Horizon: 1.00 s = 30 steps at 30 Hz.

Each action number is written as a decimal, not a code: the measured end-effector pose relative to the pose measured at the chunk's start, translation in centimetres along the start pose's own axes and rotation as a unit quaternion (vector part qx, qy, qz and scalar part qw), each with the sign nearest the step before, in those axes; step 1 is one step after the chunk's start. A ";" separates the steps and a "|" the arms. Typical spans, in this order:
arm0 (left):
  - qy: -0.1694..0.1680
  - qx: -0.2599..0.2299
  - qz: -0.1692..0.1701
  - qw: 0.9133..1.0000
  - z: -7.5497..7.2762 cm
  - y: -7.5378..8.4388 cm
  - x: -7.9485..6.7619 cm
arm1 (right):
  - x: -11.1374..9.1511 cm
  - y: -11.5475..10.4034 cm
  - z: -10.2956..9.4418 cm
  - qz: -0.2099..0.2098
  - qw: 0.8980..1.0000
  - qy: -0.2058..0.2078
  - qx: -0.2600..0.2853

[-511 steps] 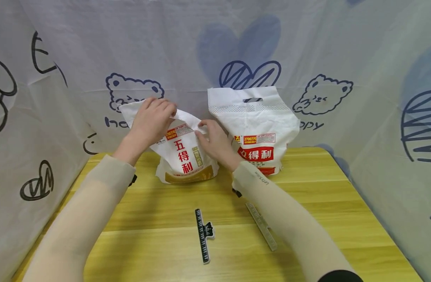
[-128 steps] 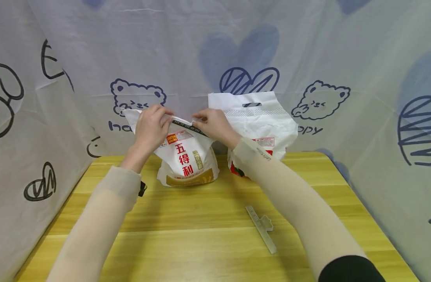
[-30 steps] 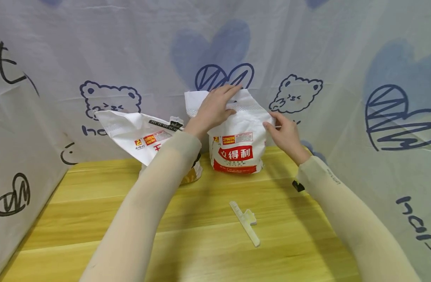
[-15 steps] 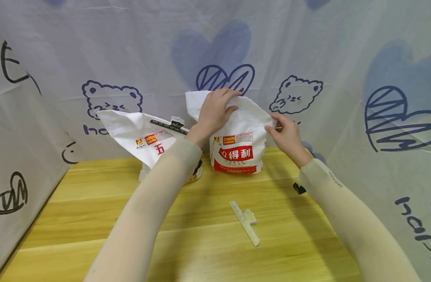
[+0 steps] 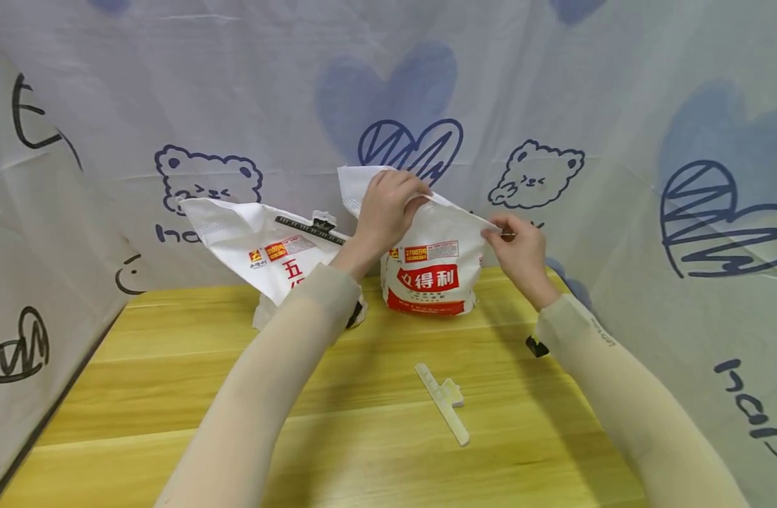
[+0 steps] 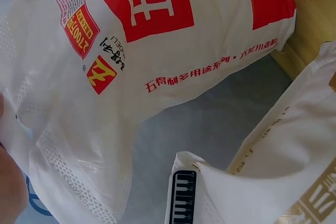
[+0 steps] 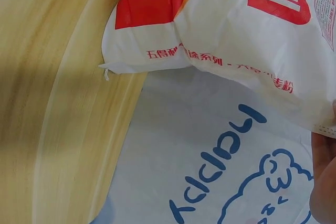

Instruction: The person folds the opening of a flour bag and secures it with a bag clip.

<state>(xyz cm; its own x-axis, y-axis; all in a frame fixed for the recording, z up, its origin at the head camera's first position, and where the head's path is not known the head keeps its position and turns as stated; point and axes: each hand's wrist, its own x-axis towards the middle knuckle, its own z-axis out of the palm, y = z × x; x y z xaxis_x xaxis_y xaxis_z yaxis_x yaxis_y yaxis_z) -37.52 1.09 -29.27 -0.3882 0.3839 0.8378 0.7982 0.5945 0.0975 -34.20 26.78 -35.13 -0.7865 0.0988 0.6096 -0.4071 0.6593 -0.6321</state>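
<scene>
A printed cloth (image 5: 286,77) is hanging behind a wooden surface (image 5: 191,395), where a red-labelled bag (image 5: 429,279) is standing near the twelve o'clock edge. A clipped white bag (image 5: 274,271) is leaning at its nine o'clock. The left hand (image 5: 388,212) is gripping the red-labelled bag's top at eleven o'clock; the right hand (image 5: 521,250) is pinching its two o'clock corner. Its full base is probably weighing heavily, its soft, slack neck bending easily and perhaps slipping, so both ends of the top are offering the best hold. A black clip (image 5: 308,228) is crossing the neighbouring bag's top; a pale clip (image 5: 440,402) is lying at six o'clock.
</scene>
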 end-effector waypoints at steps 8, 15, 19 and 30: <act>0.012 -0.007 0.030 0.999 -0.6 0.0 -0.8 | -0.4 0.1 0.5 -0.046 0.998 0.046 -0.007; -0.022 -0.011 0.035 0.999 -1.3 0.0 -1.7 | -1.0 0.3 0.8 -0.094 0.994 0.044 -0.023; -0.049 -0.011 0.032 0.998 -1.8 0.0 -1.9 | -1.3 0.6 0.8 -0.098 0.995 0.021 -0.012; -0.222 0.037 -0.052 0.973 -2.7 0.3 -1.7 | -2.6 1.0 1.7 0.033 0.993 -0.108 0.034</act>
<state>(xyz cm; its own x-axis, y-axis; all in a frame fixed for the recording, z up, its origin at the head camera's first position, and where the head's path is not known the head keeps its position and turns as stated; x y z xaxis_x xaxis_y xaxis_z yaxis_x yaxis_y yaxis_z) -35.39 -1.24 -29.23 -0.6385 0.5774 0.5089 0.7155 0.6889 0.1162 -33.34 25.95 -38.12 -0.8905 -0.0270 0.4541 -0.3763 0.6047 -0.7020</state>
